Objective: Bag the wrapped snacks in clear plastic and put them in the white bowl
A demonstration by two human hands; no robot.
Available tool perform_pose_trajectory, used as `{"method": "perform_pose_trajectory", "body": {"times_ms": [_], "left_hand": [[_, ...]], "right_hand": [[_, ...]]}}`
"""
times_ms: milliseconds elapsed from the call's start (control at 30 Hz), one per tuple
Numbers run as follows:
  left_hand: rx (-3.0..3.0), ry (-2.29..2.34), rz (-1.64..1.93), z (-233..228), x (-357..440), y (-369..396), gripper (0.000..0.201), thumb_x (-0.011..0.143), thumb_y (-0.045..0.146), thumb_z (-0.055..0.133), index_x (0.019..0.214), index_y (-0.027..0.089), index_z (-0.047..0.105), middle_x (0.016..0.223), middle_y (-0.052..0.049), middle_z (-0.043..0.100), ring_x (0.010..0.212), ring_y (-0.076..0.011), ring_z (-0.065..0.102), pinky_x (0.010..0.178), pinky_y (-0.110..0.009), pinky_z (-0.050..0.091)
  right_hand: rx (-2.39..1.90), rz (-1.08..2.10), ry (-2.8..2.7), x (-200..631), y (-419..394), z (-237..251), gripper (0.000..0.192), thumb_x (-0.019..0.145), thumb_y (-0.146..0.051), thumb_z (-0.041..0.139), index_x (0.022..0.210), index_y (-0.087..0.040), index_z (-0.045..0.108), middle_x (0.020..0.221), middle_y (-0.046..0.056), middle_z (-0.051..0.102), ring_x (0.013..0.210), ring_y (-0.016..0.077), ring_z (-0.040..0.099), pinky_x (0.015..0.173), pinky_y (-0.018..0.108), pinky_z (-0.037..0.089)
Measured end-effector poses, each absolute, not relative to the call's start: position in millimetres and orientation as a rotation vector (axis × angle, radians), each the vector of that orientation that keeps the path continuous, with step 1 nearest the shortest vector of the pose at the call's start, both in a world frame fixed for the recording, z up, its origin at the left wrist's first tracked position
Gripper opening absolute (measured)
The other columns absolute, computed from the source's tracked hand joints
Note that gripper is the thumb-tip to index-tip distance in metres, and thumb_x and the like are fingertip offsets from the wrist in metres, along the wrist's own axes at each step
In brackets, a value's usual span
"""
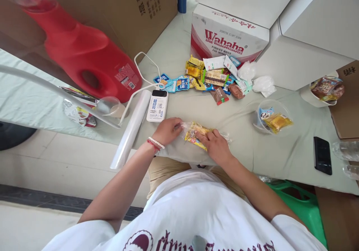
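Note:
At the table's front edge lies a yellow snack packet (193, 138) with clear plastic film (184, 127) around it. My left hand (167, 132) has its fingers closed on the film at the packet's left end. My right hand (217, 145) grips the packet from the right, its fingers pressed on top; more film shows beyond it. Left of my left hand lies a long roll of clear film (131, 129). Just above that hand is a white power bank (157, 107) with a white cable (140, 56).
A pile of wrapped snacks (214, 77) lies before a Wahaha carton (228, 36). To the right are a clear bowl (259, 122) holding packets, a black phone (322, 155) and a white container (307, 94). A red jug (92, 56) stands left, near a clear cup (109, 107).

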State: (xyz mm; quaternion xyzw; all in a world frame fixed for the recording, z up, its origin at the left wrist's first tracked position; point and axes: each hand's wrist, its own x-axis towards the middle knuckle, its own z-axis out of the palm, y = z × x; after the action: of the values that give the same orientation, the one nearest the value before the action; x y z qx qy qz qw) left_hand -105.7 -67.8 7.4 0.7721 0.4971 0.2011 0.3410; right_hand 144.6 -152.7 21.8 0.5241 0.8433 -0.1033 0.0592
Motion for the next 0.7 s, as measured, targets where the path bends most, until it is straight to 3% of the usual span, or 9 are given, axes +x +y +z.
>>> {"method": "perform_pose_trajectory", "body": {"times_ms": [200, 300, 433, 567, 700], "left_hand": [[1.258, 1.325, 0.797, 15.6, -73.5, -88.1, 0.013, 0.08, 0.034, 0.058, 0.081, 0.022, 0.055, 0.066, 0.005, 0.057, 0.055, -0.0137, 0.055, 0.056, -0.027, 0.046], [1.364, 1.329, 0.808, 18.8, -52.9, -102.5, 0.015, 0.086, 0.034, 0.055, 0.083, 0.021, 0.062, 0.069, 0.002, 0.062, 0.065, -0.0156, 0.059, 0.064, -0.029, 0.049], [1.926, 1.376, 0.777, 17.4, -36.6, -122.3, 0.034, 0.1, 0.036, 0.046, 0.102, 0.021, 0.076, 0.093, -0.008, 0.07, 0.089, -0.0214, 0.064, 0.081, -0.036, 0.052], [2.256, 1.377, 0.706, 2.2, -29.5, -131.6, 0.042, 0.105, 0.041, 0.04, 0.126, 0.025, 0.073, 0.101, -0.011, 0.068, 0.093, -0.0235, 0.061, 0.079, -0.037, 0.05], [2.374, 1.509, 0.588, -12.3, -23.5, -134.0, 0.039, 0.104, 0.04, 0.046, 0.132, 0.03, 0.07, 0.104, -0.014, 0.068, 0.091, -0.0268, 0.057, 0.077, -0.041, 0.045]], "right_hand": [[1.544, -0.33, 2.522, 142.5, -153.5, 33.0, 0.068, 0.1, -0.015, 0.045, 0.165, -0.035, 0.036, 0.111, 0.016, 0.062, 0.108, 0.0333, 0.048, 0.084, 0.043, 0.044], [1.544, -0.329, 2.519, 137.7, -153.0, 36.1, 0.064, 0.1, -0.014, 0.044, 0.163, -0.029, 0.041, 0.108, 0.017, 0.062, 0.106, 0.0337, 0.048, 0.085, 0.044, 0.044], [1.528, -0.411, 2.586, 140.2, -153.4, 33.8, 0.058, 0.097, -0.009, 0.045, 0.152, -0.021, 0.056, 0.106, 0.017, 0.061, 0.103, 0.0321, 0.048, 0.088, 0.044, 0.046], [1.447, -0.702, 2.803, 162.9, -161.2, 36.5, 0.05, 0.097, -0.01, 0.048, 0.143, -0.02, 0.062, 0.112, 0.016, 0.061, 0.109, 0.0293, 0.05, 0.097, 0.045, 0.049], [1.521, -1.291, 2.839, 196.7, -175.0, 46.4, 0.038, 0.104, -0.025, 0.046, 0.137, -0.026, 0.065, 0.119, 0.011, 0.068, 0.115, 0.0251, 0.06, 0.101, 0.045, 0.051]]}}
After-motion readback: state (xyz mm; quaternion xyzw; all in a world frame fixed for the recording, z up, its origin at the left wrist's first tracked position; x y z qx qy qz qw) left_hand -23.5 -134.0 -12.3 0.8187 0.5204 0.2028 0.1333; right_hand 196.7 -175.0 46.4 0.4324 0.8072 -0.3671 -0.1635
